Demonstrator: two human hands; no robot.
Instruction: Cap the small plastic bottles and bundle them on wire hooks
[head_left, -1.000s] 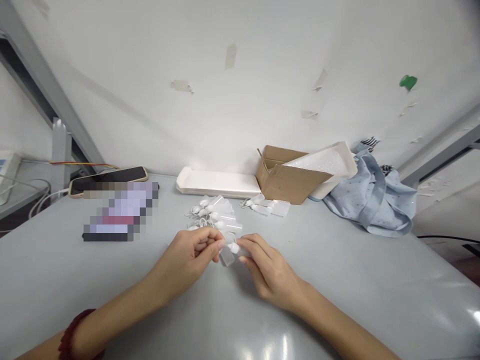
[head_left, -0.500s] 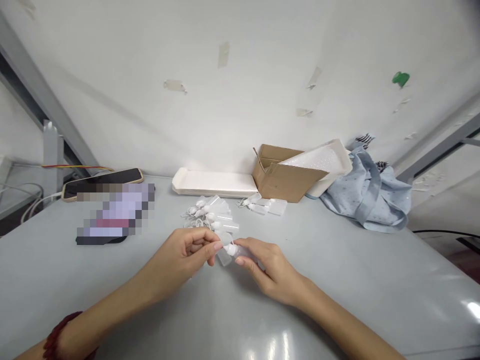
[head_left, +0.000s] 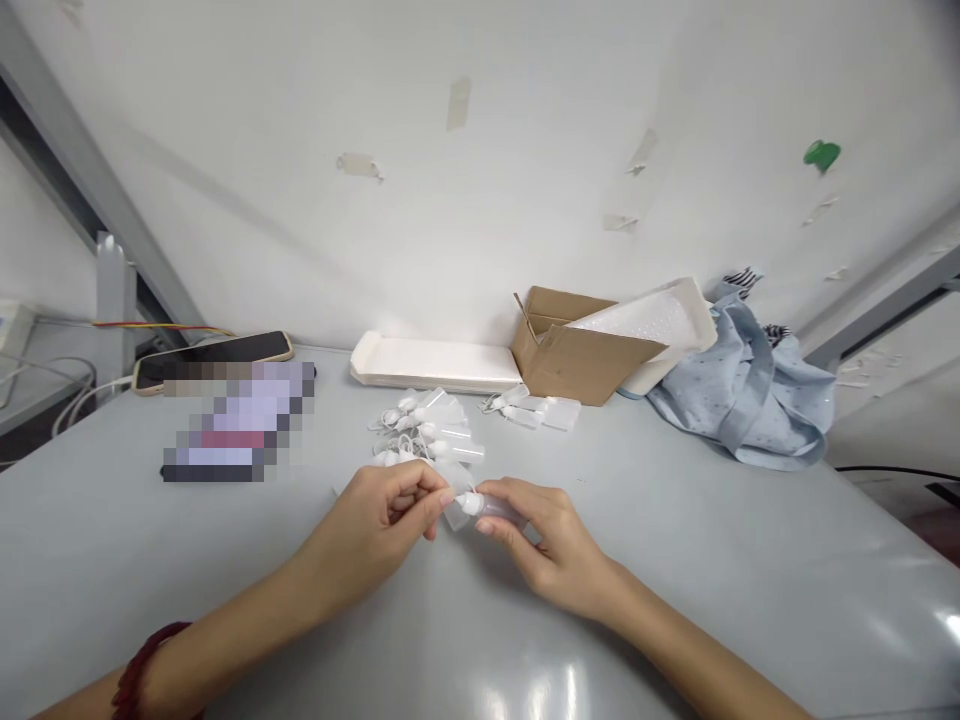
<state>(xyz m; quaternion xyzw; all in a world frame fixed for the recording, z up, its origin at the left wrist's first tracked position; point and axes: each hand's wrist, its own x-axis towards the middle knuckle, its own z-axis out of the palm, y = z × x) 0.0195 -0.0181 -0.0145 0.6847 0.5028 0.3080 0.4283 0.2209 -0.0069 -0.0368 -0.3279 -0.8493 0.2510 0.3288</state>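
My right hand [head_left: 544,530] grips a small translucent bottle [head_left: 501,508] lying on its side between thumb and fingers, its white cap facing left. At the tip of that cap, my left hand [head_left: 397,515] is closed in a pinch. What sits between its fingertips is too small to make out. Just behind the hands lies a pile of similar bottles [head_left: 450,450] with white caps and thin white cords, partly hidden by my left hand.
More bottles [head_left: 559,413] lie near an open cardboard box [head_left: 592,360]. Against the wall rests a white foam tray [head_left: 442,362]. A light blue cloth bag [head_left: 750,400] is at the right. Phone [head_left: 217,358] and a blurred-out object [head_left: 247,420] are at left.
The view has shifted slightly, so everything sits a little further right. Both hands keep nearly the same hold, with the bottle still in my right hand.
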